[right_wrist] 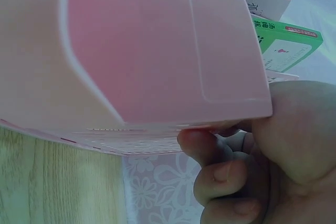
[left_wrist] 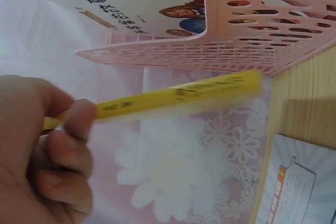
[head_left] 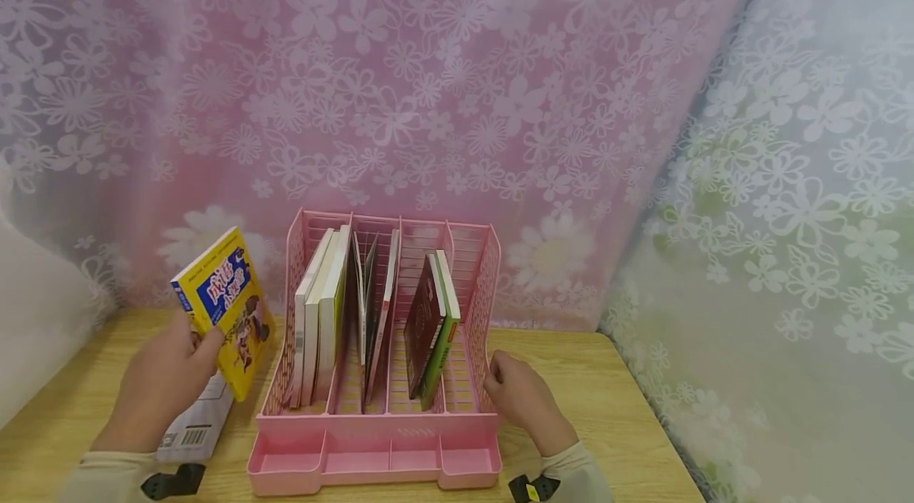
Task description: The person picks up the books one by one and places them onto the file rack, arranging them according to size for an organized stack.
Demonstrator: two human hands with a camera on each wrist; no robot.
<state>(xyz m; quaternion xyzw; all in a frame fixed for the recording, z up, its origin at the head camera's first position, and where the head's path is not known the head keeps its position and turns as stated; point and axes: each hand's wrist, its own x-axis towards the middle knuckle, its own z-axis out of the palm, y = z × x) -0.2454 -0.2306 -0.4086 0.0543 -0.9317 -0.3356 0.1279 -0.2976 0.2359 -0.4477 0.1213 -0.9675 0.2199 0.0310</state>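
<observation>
My left hand (head_left: 153, 380) pinches a yellow book (head_left: 232, 312) with a blue title panel, holding it raised and tilted left of a pink desktop book rack (head_left: 378, 428). In the left wrist view the yellow book (left_wrist: 178, 93) shows its narrow spine, and the fingers curl below it. My right hand (head_left: 524, 400) grips the rack's right side wall near its front. The right wrist view shows the thumb and index finger on either side of that wall's edge. A pale book (head_left: 194, 431) with a barcode lies on the table, partly hidden by the left hand.
Several white-paged books (head_left: 314, 328) stand in the rack's left compartment. Thin books (head_left: 378, 312) lean in the second. A dark brown book (head_left: 424, 324) and a green book (head_left: 444, 352) lean further right. Shallow trays (head_left: 360, 459) line the front. Flowered curtains (head_left: 428, 90) hang behind the wooden table (head_left: 607, 408).
</observation>
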